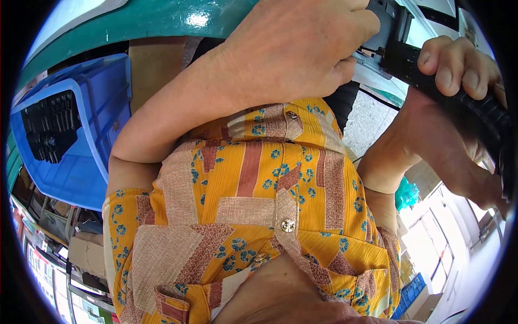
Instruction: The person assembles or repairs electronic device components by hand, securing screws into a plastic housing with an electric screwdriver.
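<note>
Prob. at the holding step: my R hand is clamped round the blk part, out to my R near the grey unit, L hand can't tell, tips hidden, & next move prob. needs steady support.

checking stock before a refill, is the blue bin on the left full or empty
Neither, only partly filled: black parts sit stacked inside the blue bin, with bare blue plastic showing beside them.
</note>
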{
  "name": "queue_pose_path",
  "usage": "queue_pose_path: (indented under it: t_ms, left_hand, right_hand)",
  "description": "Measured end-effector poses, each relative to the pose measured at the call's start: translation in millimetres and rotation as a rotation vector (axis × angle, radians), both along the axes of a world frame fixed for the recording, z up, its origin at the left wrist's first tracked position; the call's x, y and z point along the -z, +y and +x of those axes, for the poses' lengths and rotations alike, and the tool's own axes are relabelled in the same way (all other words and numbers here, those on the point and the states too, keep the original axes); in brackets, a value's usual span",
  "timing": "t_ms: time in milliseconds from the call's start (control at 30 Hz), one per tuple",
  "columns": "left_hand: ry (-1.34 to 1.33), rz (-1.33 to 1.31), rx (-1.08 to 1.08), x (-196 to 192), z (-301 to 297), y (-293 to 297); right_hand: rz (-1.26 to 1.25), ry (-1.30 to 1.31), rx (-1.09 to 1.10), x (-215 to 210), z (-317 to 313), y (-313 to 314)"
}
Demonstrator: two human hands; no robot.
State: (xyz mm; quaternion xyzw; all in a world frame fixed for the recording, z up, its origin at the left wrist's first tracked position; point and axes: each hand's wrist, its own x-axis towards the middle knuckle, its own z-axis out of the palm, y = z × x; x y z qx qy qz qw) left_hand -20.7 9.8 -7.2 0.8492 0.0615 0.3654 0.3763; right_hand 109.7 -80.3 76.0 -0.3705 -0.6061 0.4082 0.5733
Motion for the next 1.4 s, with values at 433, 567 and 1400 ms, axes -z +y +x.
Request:
queue_pose_path:
  t_ms: [433, 567, 1400]
  left_hand:
    - [0.083, 0.069, -0.037, -11, -8, -4]
    - [0.103, 0.016, -0.019, -19, -10, -9]
    - [0.375, 0.174, -0.642, 0, -10, -22]
  right_hand:
    - [-0.091, -0.027, -0.046, -8, 50, -13]
    - [-0.11, -0.138, -0.075, -25, 38, -19]
    - [0.256, 0.219, 0.806, 60, 97, -36]
